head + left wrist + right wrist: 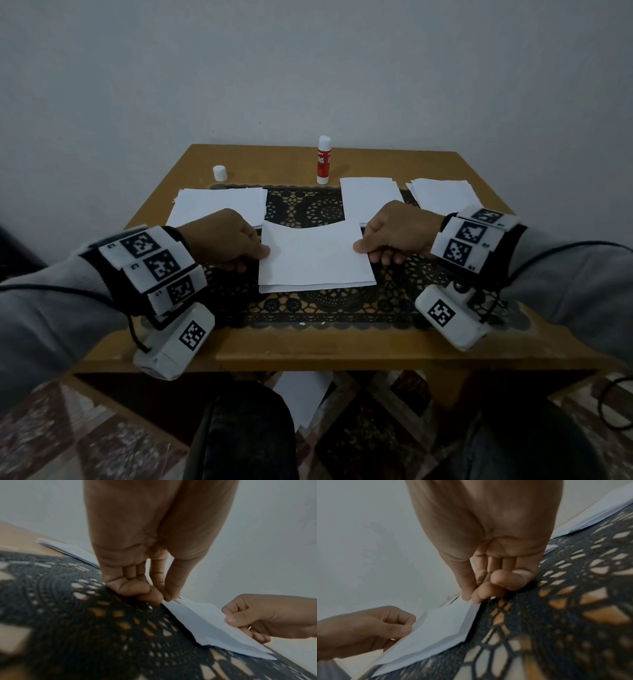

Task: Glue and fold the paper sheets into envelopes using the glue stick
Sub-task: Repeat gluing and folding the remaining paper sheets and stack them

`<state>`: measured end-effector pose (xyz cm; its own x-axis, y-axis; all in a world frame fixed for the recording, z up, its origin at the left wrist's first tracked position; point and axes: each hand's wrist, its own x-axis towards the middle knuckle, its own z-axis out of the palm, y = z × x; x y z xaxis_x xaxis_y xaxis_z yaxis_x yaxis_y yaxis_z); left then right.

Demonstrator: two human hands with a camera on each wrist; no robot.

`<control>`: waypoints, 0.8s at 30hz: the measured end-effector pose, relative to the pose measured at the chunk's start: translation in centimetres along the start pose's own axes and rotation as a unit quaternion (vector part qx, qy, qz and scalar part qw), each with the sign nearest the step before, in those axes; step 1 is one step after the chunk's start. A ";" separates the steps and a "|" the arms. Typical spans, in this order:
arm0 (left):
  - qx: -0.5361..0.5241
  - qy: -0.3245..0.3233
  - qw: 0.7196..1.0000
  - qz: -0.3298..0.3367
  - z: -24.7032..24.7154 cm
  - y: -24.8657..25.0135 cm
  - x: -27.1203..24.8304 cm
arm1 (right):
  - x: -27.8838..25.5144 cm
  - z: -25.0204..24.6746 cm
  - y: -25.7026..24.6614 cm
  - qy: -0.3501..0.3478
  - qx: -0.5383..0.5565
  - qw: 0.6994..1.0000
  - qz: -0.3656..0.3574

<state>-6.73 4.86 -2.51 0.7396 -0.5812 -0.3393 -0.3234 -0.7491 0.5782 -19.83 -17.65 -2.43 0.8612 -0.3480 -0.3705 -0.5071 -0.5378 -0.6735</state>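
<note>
Folded paper sheet (315,255) is held at bench (308,356) centre over the lace mat (305,209), upper flap lifted: left edge pinched by left hand (222,240), right edge by right hand (400,231), fingers (169,595) narrow on paper at both ends, likely to align edges before creasing. Glue stick (323,161) is stood uncapped far centre, cap (219,173) far left. Paper stacks are kept far left (219,205) and far right (442,195), within reach. No containers seen.
</note>
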 end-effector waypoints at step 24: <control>0.096 0.010 0.994 0.045 0.7 0.1 0.4 | 0.4 0.7 0.7 0.041 -0.082 0.995 -0.047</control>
<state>-6.92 4.35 -3.14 0.7132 -0.6439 -0.2770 -0.4942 -0.7421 0.4528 -19.81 -17.58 -3.48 0.9026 -0.3488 -0.2522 -0.4293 -0.6871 -0.5862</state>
